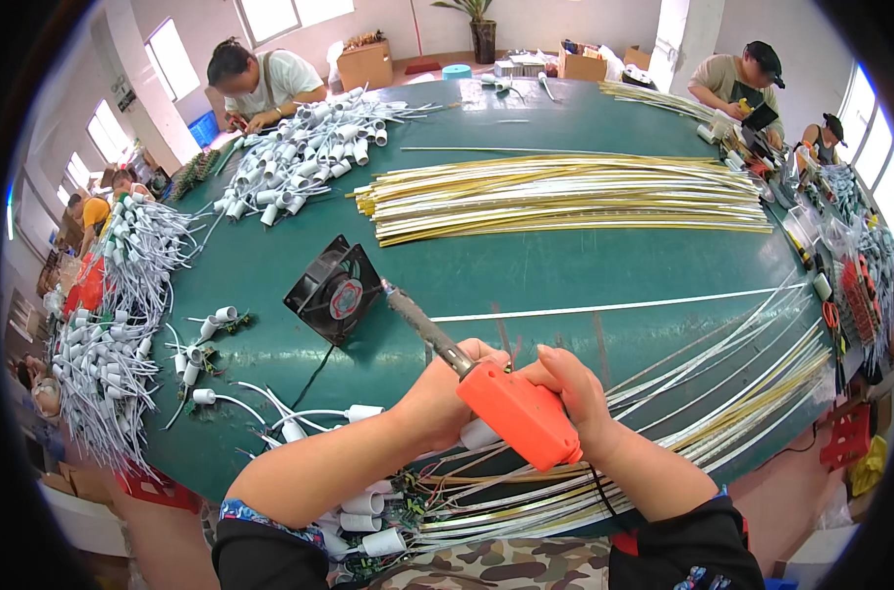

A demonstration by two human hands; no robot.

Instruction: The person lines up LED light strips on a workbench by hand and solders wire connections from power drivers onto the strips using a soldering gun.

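Observation:
A soldering gun (521, 415) with an orange-red body and metal barrel is in my right hand (577, 393); its tip points up and left toward a black fan (335, 291). My left hand (435, 395) is closed behind the barrel, fingertips close to my right fingers. The gun hides what it pinches. Thin wire ends rise between the hands, and a white cylinder (479, 434) shows below the gun. Under my forearms lie white lamp sockets (383, 543) with small green circuit boards and a bundle of white and yellow strips (703, 447).
A large pile of white sockets with cables (304, 147) covers the far left table; another pile (108, 364) lines the left edge. Long yellow and white strips (565, 200) lie across the middle. One white strip (614, 304) stretches rightward. Several people work around the green table (260, 265).

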